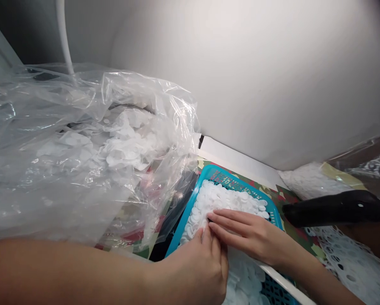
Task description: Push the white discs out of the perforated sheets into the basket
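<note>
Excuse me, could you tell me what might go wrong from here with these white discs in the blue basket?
The white discs are heaped about level with the rim of the blue basket, so pressure from the left hand or right hand might push some over the edge. The clear plastic bag sags close beside the basket and could snag an arm or shift the basket if it is pulled.

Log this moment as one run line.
left hand: on white discs | right hand: on discs | holder: blue basket | nearby: clear plastic bag
</note>
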`<state>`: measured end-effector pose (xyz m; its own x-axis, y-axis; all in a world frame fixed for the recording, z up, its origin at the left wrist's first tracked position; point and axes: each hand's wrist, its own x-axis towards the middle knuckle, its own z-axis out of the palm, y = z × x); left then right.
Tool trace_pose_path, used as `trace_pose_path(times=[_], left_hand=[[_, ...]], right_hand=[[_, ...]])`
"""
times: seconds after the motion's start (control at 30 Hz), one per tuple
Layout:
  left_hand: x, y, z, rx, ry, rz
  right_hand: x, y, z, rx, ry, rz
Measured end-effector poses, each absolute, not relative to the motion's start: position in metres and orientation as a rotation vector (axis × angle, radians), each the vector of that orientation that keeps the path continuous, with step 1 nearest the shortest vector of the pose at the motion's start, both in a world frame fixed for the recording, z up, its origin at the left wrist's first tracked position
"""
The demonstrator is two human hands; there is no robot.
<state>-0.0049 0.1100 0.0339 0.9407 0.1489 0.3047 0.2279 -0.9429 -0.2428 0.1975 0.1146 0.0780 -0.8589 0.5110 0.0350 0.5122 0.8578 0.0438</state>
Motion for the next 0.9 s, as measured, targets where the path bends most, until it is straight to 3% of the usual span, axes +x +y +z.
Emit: trace_pose_path(times=[0.27,0.9], left_hand=[[-0.0054,0.1103,0.0301,-2.800,-0.247,-0.436],[-0.0069,0.1086,0.0267,-2.780,-0.289,-0.459]], right_hand=[[0.1967,0.1211,0.0689,-0.517,-3.038,-0.407],[0.2024,0.1221,0.0722,-0.791,-2.807,-0.251]])
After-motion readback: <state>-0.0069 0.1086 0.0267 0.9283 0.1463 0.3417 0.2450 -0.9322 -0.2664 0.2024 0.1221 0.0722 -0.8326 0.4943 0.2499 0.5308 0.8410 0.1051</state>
